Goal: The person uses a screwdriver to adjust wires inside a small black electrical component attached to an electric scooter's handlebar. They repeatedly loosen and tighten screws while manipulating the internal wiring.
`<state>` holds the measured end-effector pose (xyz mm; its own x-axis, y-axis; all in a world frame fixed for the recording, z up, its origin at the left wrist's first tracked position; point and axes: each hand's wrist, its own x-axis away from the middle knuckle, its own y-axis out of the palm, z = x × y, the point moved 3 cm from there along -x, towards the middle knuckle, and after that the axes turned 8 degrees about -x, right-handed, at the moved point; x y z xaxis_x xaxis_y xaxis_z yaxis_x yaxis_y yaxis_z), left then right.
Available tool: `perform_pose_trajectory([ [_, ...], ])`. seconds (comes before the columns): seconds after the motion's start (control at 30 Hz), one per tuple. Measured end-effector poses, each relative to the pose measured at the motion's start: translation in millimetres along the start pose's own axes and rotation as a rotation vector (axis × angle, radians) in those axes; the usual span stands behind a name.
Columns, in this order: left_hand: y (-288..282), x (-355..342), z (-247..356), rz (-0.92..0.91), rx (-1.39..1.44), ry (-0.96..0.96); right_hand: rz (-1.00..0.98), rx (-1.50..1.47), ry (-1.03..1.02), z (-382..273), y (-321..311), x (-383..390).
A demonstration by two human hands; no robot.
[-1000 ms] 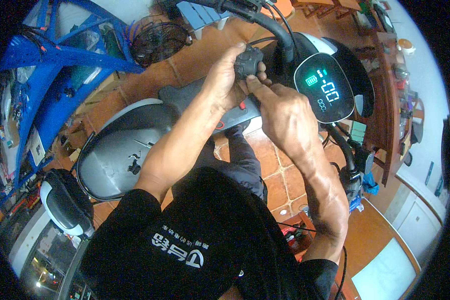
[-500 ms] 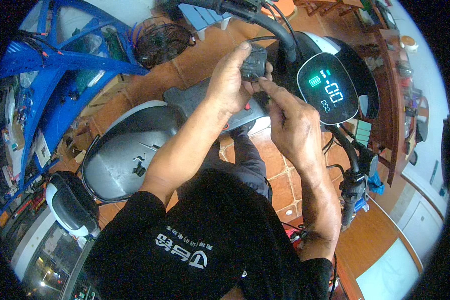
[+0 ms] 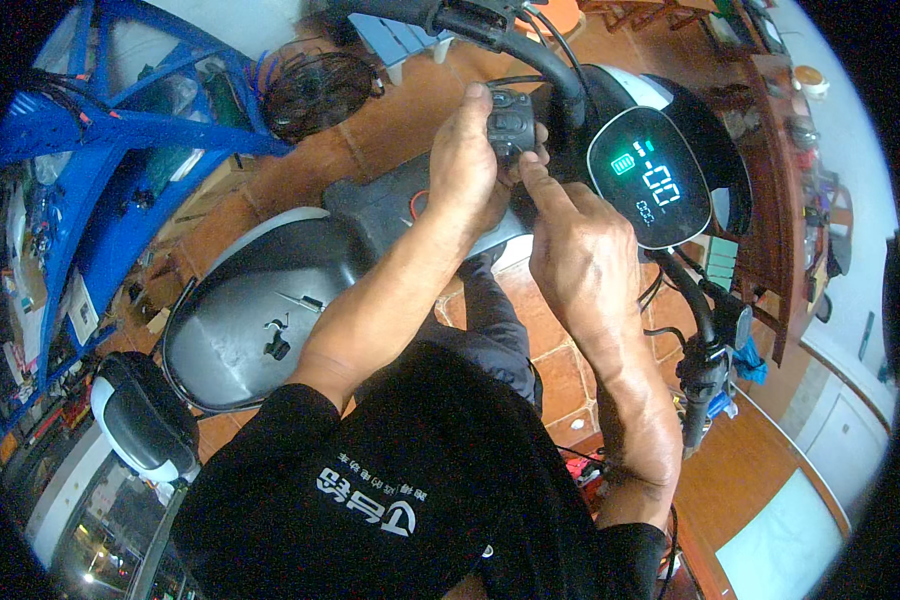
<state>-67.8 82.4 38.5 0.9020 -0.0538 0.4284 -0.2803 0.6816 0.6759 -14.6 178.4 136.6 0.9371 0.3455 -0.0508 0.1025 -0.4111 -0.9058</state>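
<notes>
My left hand [image 3: 462, 160] holds up a small dark block with raised buttons [image 3: 511, 122], which looks like a handlebar switch housing. Its thumb runs along one side, and fingertips show past the other. My right hand [image 3: 585, 245] meets the housing's near end with the index fingertip. The other right fingers are curled under, so whether they pinch something small is hidden. Just right of the housing is the scooter's lit display [image 3: 650, 178]. The handlebar tube [image 3: 548, 65] bends past beyond both hands.
The right handlebar grip [image 3: 697, 415] stands beside my right forearm. Left of me is a rounded black scooter part [image 3: 255, 315] with a small black clip on it. A blue metal rack [image 3: 120, 125] fills the far left, near a black fan [image 3: 315, 90]. A wooden table [image 3: 740, 480] stands at right.
The housing has tilted slightly in my left hand, so more of its button face shows. My right index fingertip has shifted a little on its near end. Both hands stay together there.
</notes>
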Motion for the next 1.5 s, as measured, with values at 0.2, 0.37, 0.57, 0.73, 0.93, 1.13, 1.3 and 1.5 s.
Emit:
perform_pose_trajectory([
  [0.2,-5.6,-6.5,1.4,-0.085,-0.123,0.008,-0.08,0.223,-0.079,-8.3,-0.1,-7.5],
  [0.37,-12.3,-6.9,-0.6,-0.056,-0.115,-0.009,-0.084,-0.215,-0.036,15.2,1.7,-20.5],
  [0.57,-15.4,-6.3,-1.5,-0.085,-0.016,-0.031,-0.149,-0.445,-0.017,33.3,-2.4,-24.7],
  [0.73,-13.8,-6.0,-2.3,-0.124,0.049,-0.054,-0.052,-0.356,0.081,16.7,3.3,-6.5],
  [0.93,-6.4,-0.8,-1.5,-0.07,0.028,-0.101,0.017,-0.233,0.094,7.8,5.5,5.4],
  [1.13,3.1,0.5,-5.6,-0.037,0.044,0.02,0.088,0.017,-0.029,7.0,14.1,8.9],
  [1.3,5.5,-0.2,-0.1,-0.011,0.011,0.033,-0.001,0.194,-0.088,1.2,8.2,-3.8],
  [1.5,-10.4,-7.7,-5.0,-0.062,-0.065,0.038,-0.121,-0.264,-0.1,28.8,5.9,-20.9],
])
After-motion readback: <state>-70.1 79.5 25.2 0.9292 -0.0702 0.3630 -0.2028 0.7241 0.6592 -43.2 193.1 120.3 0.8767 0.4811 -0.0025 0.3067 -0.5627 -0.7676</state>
